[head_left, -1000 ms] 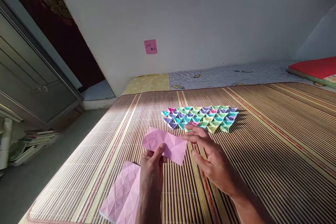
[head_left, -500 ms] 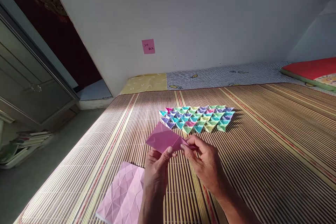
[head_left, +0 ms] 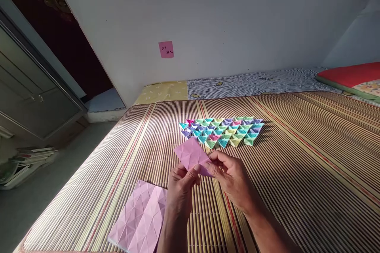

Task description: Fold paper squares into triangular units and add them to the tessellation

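Observation:
A creased, folded piece of pink paper (head_left: 192, 153) is held above the mat, tilted with one corner pointing up and left. My left hand (head_left: 183, 182) pinches its lower edge, thumb on top. My right hand (head_left: 230, 174) grips the right-hand corner between thumb and fingers, which hide that end. At the lower left, beside my left forearm, lies a stack of pink paper sheets (head_left: 141, 215) marked with a grid of creases. Beyond my hands stand rows of small folded paper boats (head_left: 221, 131) in green, blue, purple, yellow and pink.
A striped bamboo mat (head_left: 118, 189) covers the bed. A pink note (head_left: 166, 49) with handwriting is stuck on the wall. At the far right lies a red cushion (head_left: 353, 75). Books (head_left: 28, 164) are piled on the left beyond the bed's edge, near a cabinet (head_left: 32, 87).
The pink paper's right corner, which stuck out narrow and partly folded, now looks tucked in, making the piece more compact. Both hands still grip it; the left has shifted slightly right.

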Demonstrator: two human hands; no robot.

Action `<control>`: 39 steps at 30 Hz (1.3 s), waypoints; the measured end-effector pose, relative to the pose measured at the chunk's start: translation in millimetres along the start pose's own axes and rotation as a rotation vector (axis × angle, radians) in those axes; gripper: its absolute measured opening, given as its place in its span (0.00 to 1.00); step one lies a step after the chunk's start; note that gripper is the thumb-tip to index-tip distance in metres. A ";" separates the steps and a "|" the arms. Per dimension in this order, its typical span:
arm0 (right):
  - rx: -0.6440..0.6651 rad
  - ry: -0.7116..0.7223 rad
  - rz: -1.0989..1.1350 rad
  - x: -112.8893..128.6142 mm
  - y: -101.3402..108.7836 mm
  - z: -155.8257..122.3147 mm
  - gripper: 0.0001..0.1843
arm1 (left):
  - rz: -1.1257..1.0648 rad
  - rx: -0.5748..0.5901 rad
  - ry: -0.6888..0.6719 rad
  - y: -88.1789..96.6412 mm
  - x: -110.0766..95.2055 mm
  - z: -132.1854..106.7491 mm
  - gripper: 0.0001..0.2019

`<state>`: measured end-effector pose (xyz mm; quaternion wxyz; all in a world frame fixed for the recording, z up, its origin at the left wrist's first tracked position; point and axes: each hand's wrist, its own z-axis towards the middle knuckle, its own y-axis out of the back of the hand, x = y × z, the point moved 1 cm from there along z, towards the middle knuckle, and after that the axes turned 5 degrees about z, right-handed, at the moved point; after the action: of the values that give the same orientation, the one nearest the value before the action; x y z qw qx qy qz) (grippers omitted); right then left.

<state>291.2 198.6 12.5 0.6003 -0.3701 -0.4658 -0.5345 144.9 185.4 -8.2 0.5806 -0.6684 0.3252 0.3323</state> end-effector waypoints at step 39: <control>0.115 0.030 -0.206 5.1 13.6 2.6 0.15 | -0.015 -0.056 0.072 -4.5 2.3 -0.2 0.15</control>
<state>304.2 201.6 18.9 0.5692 -0.2771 -0.5225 -0.5711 149.9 185.7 -7.6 0.5522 -0.6983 0.3313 0.3124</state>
